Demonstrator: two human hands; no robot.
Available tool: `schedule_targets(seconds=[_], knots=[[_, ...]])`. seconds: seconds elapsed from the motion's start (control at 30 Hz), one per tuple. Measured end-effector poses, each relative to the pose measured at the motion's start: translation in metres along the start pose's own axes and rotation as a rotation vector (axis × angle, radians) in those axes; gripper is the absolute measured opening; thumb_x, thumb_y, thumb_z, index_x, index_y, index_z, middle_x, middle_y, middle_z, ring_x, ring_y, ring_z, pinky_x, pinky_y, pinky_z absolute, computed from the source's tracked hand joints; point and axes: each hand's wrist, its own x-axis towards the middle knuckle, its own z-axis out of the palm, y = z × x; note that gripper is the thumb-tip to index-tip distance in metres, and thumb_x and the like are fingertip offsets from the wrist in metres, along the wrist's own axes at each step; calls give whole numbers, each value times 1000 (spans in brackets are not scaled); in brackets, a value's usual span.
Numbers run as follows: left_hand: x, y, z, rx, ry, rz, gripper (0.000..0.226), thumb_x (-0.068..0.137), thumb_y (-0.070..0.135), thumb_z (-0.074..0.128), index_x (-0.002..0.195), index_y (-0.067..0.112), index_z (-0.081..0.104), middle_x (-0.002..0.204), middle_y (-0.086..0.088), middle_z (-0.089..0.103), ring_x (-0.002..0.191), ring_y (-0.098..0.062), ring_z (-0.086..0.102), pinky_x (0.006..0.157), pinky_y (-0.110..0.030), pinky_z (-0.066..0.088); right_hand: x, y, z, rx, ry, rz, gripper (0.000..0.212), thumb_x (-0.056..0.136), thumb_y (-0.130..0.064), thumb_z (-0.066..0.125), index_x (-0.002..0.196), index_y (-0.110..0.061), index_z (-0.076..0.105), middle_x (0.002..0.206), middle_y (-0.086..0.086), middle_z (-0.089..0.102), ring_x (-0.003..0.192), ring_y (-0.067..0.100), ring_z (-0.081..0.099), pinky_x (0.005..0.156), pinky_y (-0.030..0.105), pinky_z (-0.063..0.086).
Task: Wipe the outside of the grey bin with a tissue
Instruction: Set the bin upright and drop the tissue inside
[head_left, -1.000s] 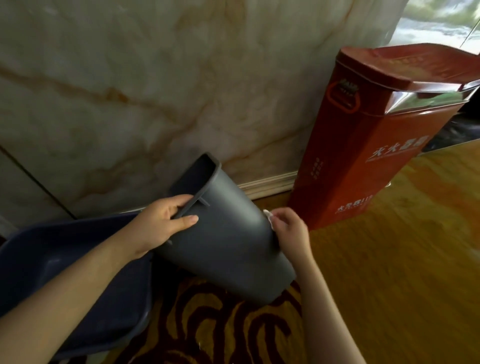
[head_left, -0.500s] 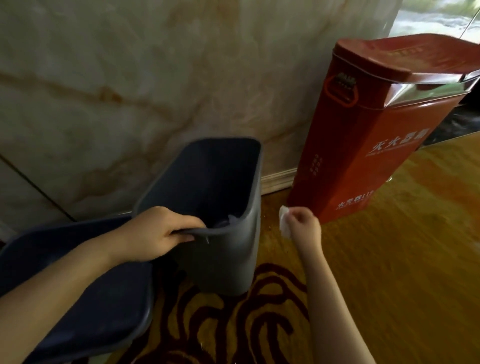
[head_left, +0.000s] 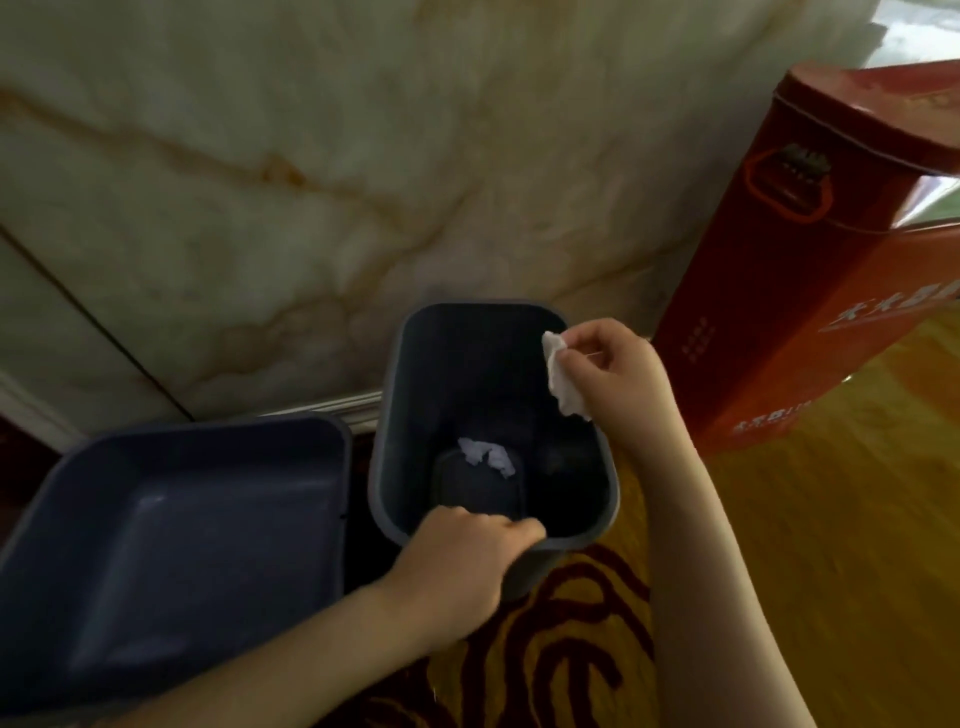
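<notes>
The grey bin (head_left: 387, 415) stands upright on the carpet, its mouth facing up at me. My left hand (head_left: 462, 564) grips its near rim, fingers hooked over the edge. My right hand (head_left: 613, 379) hovers over the bin's right rim and pinches a white tissue (head_left: 563, 382), which hangs down over the open mouth. A crumpled white scrap (head_left: 485, 454) lies at the bottom inside the bin.
A dark blue basin (head_left: 171, 525) sits on the floor right beside the bin's left. A tall red cabinet (head_left: 795, 291) stands to the right. A marble wall (head_left: 311, 182) runs just behind. Patterned yellow and dark red carpet (head_left: 571, 639) covers the floor.
The bin went from tilted on its side to standing upright. My right hand lifted off the bin's outer wall and now holds the tissue above the mouth. My left hand stayed on the rim.
</notes>
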Motion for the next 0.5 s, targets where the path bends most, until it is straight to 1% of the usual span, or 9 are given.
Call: schedule_targets(seconds=[0.07,0.13,0.2,0.27,0.33,0.4,0.43,0.47,0.5], knots=[[-3,-1,3,7,-54,11,44,83,4,30,117,27,45,90,0,63,78,-24,58,62,-30,28,8,2,13,-139,-103,-14,9,84,-16,60,78,-23,59,65,-13,58,56,-1,55,47,2,40],[-7,-10,-1,34,-73,44,51,83,1,30,126,27,41,100,-1,63,87,-24,58,64,-31,31,15,7,27,-249,-221,-3,13,86,-17,59,75,-24,57,69,-9,59,61,0,54,47,4,40],[-10,-22,-12,59,-143,89,53,85,0,30,130,26,40,111,0,62,97,-24,57,73,-34,38,20,12,39,-330,-324,60,12,87,-21,59,75,-21,58,77,-2,61,68,10,59,48,12,41],[-11,-37,-28,86,-209,168,48,88,2,30,129,24,44,114,0,63,101,-24,57,82,-36,41,25,17,50,-440,-423,113,9,87,-21,58,81,-15,60,85,4,61,78,23,62,55,25,46],[-8,-52,-49,103,-268,280,39,88,7,36,119,24,54,105,1,67,96,-20,61,84,-33,44,30,23,59,-541,-539,157,8,87,-15,56,89,-10,61,98,11,60,89,31,61,67,33,48],[1,-71,-69,229,-267,408,27,79,14,55,99,30,63,84,11,69,78,-10,64,74,-24,48,34,27,63,-608,-647,232,16,86,-9,54,101,-9,60,112,15,56,98,34,58,76,37,49],[6,-80,-77,280,-250,444,23,74,16,63,90,33,65,76,13,68,70,-6,63,70,-20,49,36,26,64,-640,-697,265,22,86,-8,53,107,-8,59,117,16,55,103,34,56,81,39,49],[11,-89,-86,316,-257,452,22,72,17,66,87,33,66,74,14,68,67,-6,63,69,-19,48,36,25,63,-661,-725,288,25,87,-9,52,111,-8,58,120,16,54,106,34,55,85,39,49],[17,-97,-94,321,-291,440,22,74,17,66,89,32,66,77,14,69,70,-8,63,71,-21,47,36,23,62,-659,-733,313,26,88,-11,51,114,-8,56,122,16,53,107,34,54,87,39,49]])
